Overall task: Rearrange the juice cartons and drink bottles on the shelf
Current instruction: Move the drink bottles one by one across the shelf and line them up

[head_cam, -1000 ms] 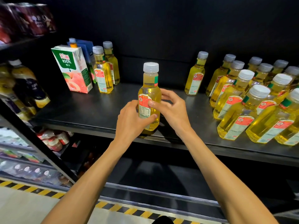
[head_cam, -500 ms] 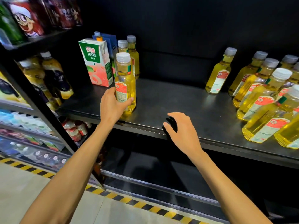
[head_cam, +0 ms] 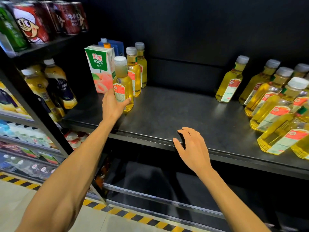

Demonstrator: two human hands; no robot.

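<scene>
The yellow drink bottle (head_cam: 123, 86) stands upright just to the right of the peach juice carton (head_cam: 99, 69) and slightly in front of it, its base at the surface of the black shelf (head_cam: 175, 111). The left hand (head_cam: 112, 106) grips the lower body of this bottle, thumb on the carton side and fingers curled round the labelled front.

Two matching bottles (head_cam: 133, 71) stand in a row directly behind the held one, also to the right of the carton. A blue carton (head_cam: 115, 46) stands behind the peach juice carton.

The right hand (head_cam: 192, 148) is well to the right of the carton, at the front edge of the shelf. Its fingers are relaxed and slightly spread, and it holds nothing. Whether it touches the edge cannot be determined.

Far right of the carton, a single bottle (head_cam: 229, 82) stands apart from a packed group of bottles (head_cam: 275, 104). Above and left of the carton, red cans (head_cam: 33, 24) line an upper shelf.
</scene>
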